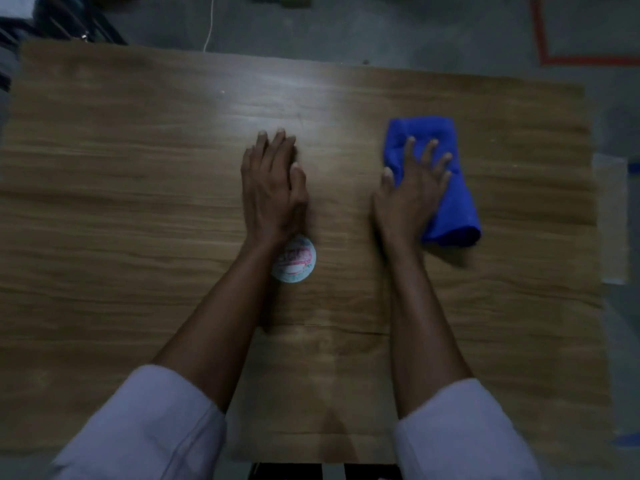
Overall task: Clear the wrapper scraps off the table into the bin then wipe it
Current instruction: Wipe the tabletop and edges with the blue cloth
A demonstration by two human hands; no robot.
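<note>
On my feed the right hand (pixel 412 188) lies flat on a folded blue cloth (pixel 457 209), fingers straight and spread, the heel of the palm off the cloth's left side and on the wood. I read that spread as a way to press the whole pad down evenly for wiping, not to lift it. The cloth sits right of the middle of the desk (pixel 138 202), nearer the right edge than the far one, its rolled end pointing toward the near right corner.

The left hand (pixel 273 188) rests at the middle of the desk, fingers straight and pressed together, thumb lying along the forefinger. It pinches nothing. Held like a blade, it looks set either to sweep or to steady. Just beside its wrist, partly hidden under it, lies a round white wrapper scrap (pixel 296 263) with red print, the only litter I can find on the desk. I judge the clearing unfinished while that piece lies there, and the wiping only about to begin.

No bin shows anywhere in view, so I cannot tell which edge the scrap should go over. Room is generous. Bare wood runs wide to the left edge and up to the far edge, and down between the forearms to the near edge. The right edge is much closer to the cloth, so I would keep strokes that way short and send the long ones left.
</note>
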